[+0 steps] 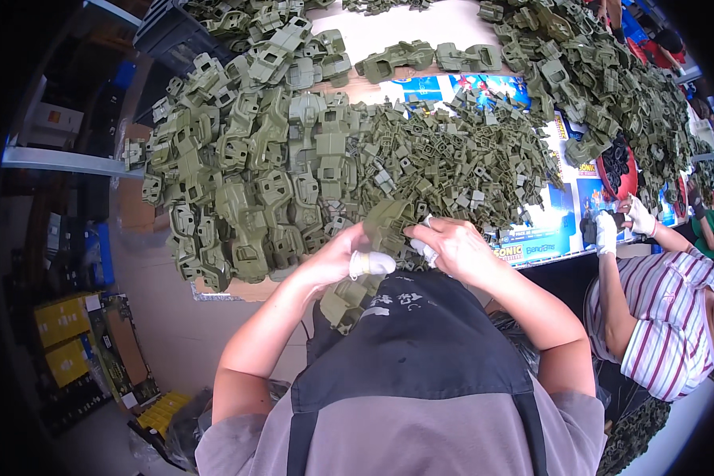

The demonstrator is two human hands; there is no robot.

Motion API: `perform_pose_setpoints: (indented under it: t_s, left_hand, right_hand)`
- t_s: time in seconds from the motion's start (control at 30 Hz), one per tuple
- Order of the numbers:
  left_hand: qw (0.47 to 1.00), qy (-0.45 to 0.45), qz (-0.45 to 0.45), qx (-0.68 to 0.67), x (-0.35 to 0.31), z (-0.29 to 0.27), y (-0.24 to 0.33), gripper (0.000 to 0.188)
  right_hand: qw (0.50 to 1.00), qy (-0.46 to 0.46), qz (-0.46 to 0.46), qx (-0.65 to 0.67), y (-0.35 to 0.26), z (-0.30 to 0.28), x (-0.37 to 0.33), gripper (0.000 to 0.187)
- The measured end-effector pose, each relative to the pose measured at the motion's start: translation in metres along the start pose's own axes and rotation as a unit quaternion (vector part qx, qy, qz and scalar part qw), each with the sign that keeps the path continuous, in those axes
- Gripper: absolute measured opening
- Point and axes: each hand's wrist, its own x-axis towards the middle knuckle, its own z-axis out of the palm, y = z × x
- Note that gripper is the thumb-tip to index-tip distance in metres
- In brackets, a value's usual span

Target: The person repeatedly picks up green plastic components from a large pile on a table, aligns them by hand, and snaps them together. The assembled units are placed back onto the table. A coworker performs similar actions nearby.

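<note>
- The olive plastic shell (pixel 385 222), hollow and vehicle-shaped, was held in the air just on the wearer's side of the heap of small olive parts (pixel 460 155).
- The left hand (pixel 337 255) gripped the shell, its thumb in a white cover (pixel 373 263) laid across it; the right hand (pixel 456 247) had its fingers curled in at the shell's edge, and whether they pinched a small piece I could not tell.
- A slip seemed possible if that covered thumb lost its purchase; the shell would probably have dropped onto the dark apron (pixel 420 341), below the heap.
- Pushing hard against one edge might have bent or cracked thin plastic.
- Left of the heap lay crowded rows of larger shells (pixel 246 214); an elbow's knock could have toppled some.
- Right of the heap stood a red bowl (pixel 628 184), with a co-worker (pixel 662 317) below it.
</note>
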Motion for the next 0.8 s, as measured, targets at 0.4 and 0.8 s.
perform_pose_setpoints:
  t_s: [0.4,0.8]
  left_hand:
    - [0.994,0.038,0.032,0.093,-0.007,0.015,-0.012,0.063]
    - [0.926,0.329,0.038,-0.182,0.011,-0.029,-0.07,0.049]
  right_hand:
    - [0.991,0.017,0.033,0.131,0.01,0.024,-0.009,0.036]
    - [0.929,0.235,0.196,-0.21,0.097,0.052,0.043,0.02]
